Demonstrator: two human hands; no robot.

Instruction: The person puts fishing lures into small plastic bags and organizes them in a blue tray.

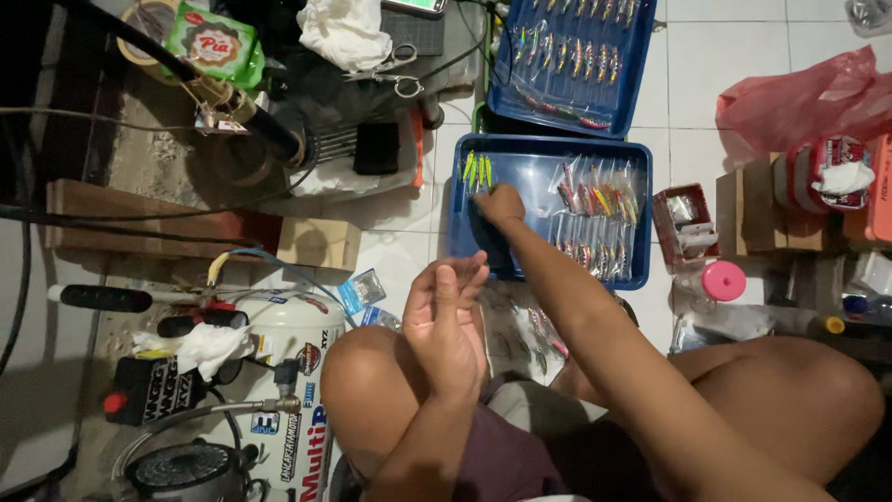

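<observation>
While stretched across to the near blue tray (641, 158), right hand (502, 204) curled shut, touching or perhaps pinching yellow-green fishing lures (478, 171) at the tray's left end. Left hand (446, 321) raised above the knee, fingers loosely open, empty. Bagged lures (595, 214) filling the tray's right half.

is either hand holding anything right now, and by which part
The right hand reaches into the blue tray, at the yellow-green lures; a grip cannot be told. The left hand looks empty.
</observation>
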